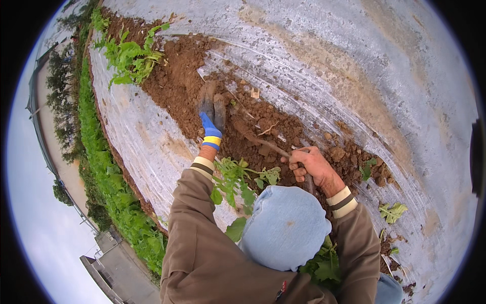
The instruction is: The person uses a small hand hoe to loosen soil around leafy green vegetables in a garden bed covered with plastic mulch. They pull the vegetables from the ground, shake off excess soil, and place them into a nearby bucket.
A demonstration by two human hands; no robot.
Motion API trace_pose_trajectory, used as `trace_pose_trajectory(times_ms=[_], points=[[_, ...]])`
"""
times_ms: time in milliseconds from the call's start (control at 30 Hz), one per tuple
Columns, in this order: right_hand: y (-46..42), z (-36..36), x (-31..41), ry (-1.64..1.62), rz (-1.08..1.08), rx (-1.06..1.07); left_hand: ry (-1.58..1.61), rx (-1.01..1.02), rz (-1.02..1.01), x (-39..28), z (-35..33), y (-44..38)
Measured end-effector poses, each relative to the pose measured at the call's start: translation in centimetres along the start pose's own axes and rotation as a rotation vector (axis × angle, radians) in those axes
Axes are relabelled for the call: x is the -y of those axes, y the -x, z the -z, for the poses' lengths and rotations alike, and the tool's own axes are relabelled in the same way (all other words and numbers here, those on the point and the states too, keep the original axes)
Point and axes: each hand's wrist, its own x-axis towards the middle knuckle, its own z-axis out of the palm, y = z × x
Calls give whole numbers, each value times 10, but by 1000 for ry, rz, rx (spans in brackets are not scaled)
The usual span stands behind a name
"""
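Note:
My left hand (212, 110) wears a blue and yellow glove with dark, soil-stained fingers. Its fingers lie extended on loose brown soil (172, 76), and no object shows in it. My bare right hand (313, 165) is closed around a soil-coated hand tool, apparently a hand hoe (271, 145). The tool's thin curved neck runs left from the fist; its caked end rests in the dirt near the gloved fingers, so the blade's shape is hard to tell. Below the fist, part of the handle shows. A leafy green plant (237, 176) stands between my forearms.
Whitish plastic mulch film (334, 64) borders the soil strip on both sides. Another leafy plant (133, 57) grows at the upper left. My blue-clad knee (284, 228) is close below the tool. A green crop row (110, 182) runs along the left, with clods and dry bits around the tool.

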Motion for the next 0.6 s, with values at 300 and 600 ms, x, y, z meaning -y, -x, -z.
trace_pose_trajectory(times_ms=[300, 600], points=[[9, -10, -16, 525, 211, -18, -678, 794, 158, -15, -52, 32], [46, -19, -10, 1043, 424, -148, -588, 770, 64, 23, -76, 42]])
